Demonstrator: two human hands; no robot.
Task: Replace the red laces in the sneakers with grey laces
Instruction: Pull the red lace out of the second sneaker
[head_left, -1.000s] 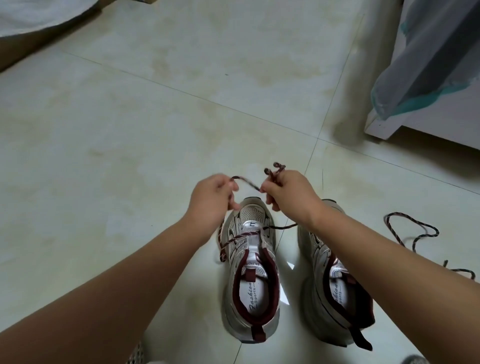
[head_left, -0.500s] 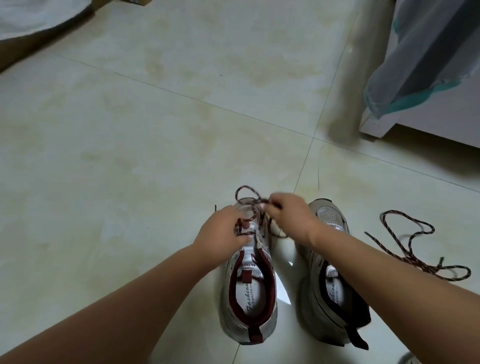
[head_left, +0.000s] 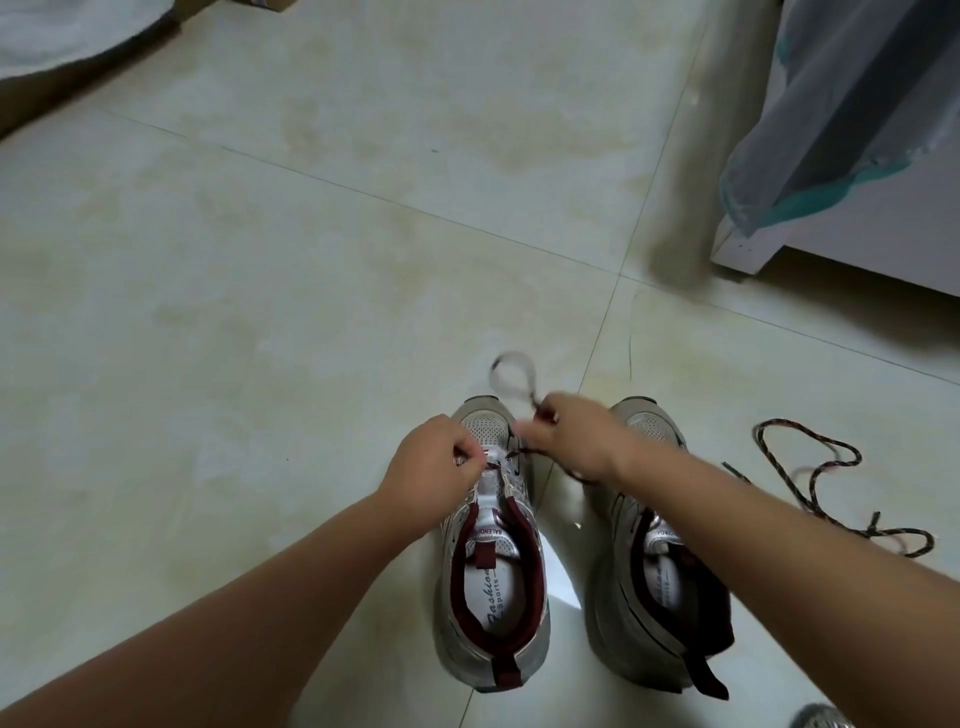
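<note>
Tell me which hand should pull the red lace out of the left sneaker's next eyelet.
Probably the right hand: it already pinches the red lace, whose loose loop rises above its grip. The left hand sits on the left sneaker at its eyelets, better placed to steady it.

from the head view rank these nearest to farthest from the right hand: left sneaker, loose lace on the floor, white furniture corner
From the right hand:
1. left sneaker, directly below it.
2. loose lace, on the floor to the right.
3. white furniture corner, upper right, farthest.
</note>
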